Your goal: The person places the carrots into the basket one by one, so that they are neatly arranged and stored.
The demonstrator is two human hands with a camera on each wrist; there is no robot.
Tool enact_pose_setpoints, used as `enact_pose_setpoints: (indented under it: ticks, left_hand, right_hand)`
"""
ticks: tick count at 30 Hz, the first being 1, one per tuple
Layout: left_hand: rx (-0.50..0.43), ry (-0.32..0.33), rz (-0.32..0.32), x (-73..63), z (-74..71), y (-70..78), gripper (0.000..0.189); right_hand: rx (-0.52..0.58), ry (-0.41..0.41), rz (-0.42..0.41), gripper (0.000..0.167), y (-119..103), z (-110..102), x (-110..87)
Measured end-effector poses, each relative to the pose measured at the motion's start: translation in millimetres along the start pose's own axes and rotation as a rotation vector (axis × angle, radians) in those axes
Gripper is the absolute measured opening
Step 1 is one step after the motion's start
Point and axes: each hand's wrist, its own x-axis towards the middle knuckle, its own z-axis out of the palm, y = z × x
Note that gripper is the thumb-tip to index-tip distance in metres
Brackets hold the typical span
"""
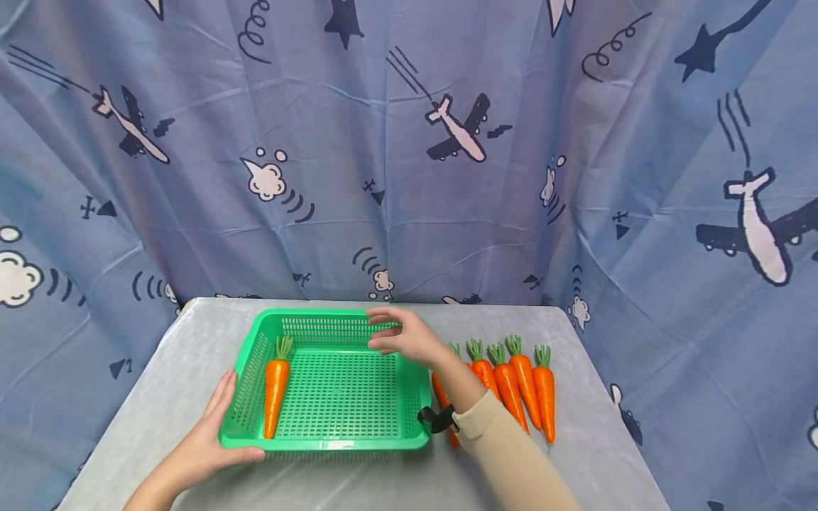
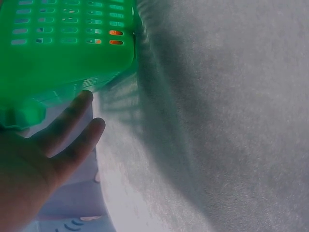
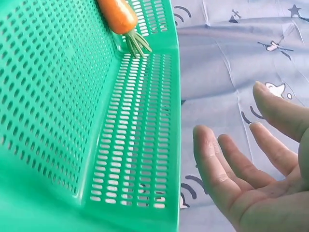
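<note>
A green plastic basket (image 1: 339, 446) with slotted walls stands on the table. In it, along the left side, lies one orange carrot (image 1: 275, 397) with its green top toward the far wall. At the basket's near left corner my left hand (image 1: 203, 443) rests against the outside, thumb along the front rim and fingers along the left wall. Above the far right part of the basket, my right hand (image 1: 405, 336) holds nothing, its fingers spread and slightly bent. Several more carrots (image 1: 508, 390) lie side by side to the right, the leftmost partly hidden by my right forearm.
A grey-white cloth covers the table (image 1: 601, 454). Behind it and along both sides hangs a blue curtain (image 1: 332, 234) printed with planes and stars. A black strap (image 1: 437, 419) circles my right wrist, close to the basket's right rim.
</note>
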Motion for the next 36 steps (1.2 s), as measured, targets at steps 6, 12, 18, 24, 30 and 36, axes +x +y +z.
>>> enact_pose_setpoints:
  ticks: [6, 12, 18, 24, 30, 36]
  left_hand:
    - [0.007, 0.007, 0.016, 0.7, 0.0, 0.5, 0.133]
    - [0.017, 0.008, 0.024, 1.2, -0.9, -0.2, 0.133]
    - [0.013, 0.009, 0.026, 1.4, 0.0, -1.0, 0.133]
    - [0.017, 0.01, 0.017, 0.2, -0.3, -1.1, 0.133]
    - [0.017, 0.015, 0.019, -0.3, -0.1, -1.4, 0.133]
    - [0.012, 0.015, 0.025, 0.9, 1.2, -0.9, 0.133]
  right_hand:
    - [-0.011, 0.026, 0.01, 0.064, 0.5, -7.8, -6.1]
    - [0.007, 0.043, 0.009, 0.062, 4.5, -15.4, -11.9]
    - [0.022, 0.052, 0.015, 0.065, 8.0, -25.8, -17.5]
    - [0.023, 0.056, 0.022, 0.066, 11.7, -35.3, -24.3]
    - [0.024, 0.093, 0.034, 0.061, 14.1, -44.3, -33.2]
    - [0.028, 0.121, 0.04, 0.062, 20.4, -52.8, -40.7]
